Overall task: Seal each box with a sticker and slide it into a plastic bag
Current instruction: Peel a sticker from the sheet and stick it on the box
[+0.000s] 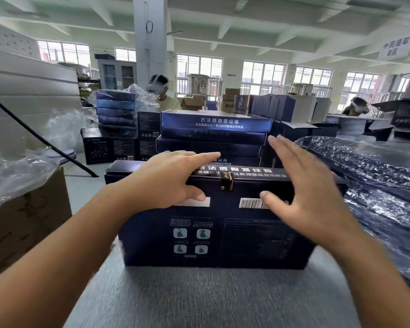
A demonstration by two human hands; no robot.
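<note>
left hand (166,181) on box (211,235), right hand (301,197) spread

Right hand (303,192) at 4 o'clock is a blur, fingertips smeared, covering one end of the white barcode label (250,203) on the dark blue cardboard box (223,233). Left hand (166,181) hides some white lid lettering. Fine print at 5 o'clock is unreadable. Brown cardboard carton (21,221) at 8 o'clock runs off the edge.

Box (213,235) on table (199,299), stack (213,133) behind.
</note>
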